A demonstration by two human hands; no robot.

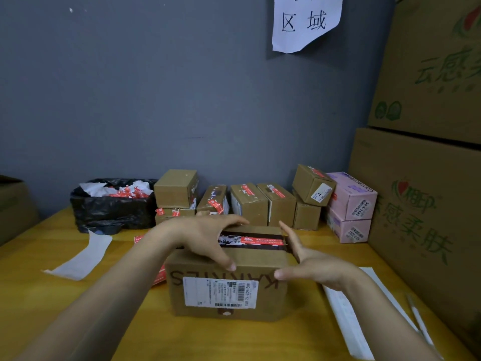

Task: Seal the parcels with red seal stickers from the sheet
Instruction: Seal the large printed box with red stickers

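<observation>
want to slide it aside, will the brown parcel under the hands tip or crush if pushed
Probably slides without tipping: the parcel sits wide and low on the table. Likely stiff, its cardboard edges look square. Weight cannot be told.

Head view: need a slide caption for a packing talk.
Left hand and right hand rest on a brown parcel, flanking the red seal sticker across its top; stickered parcels wait behind.

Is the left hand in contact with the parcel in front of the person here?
Touching. The head view shows the left hand spread flat on the top of the parcel, its thumb reaching the front top edge, with no gap visible.
</observation>
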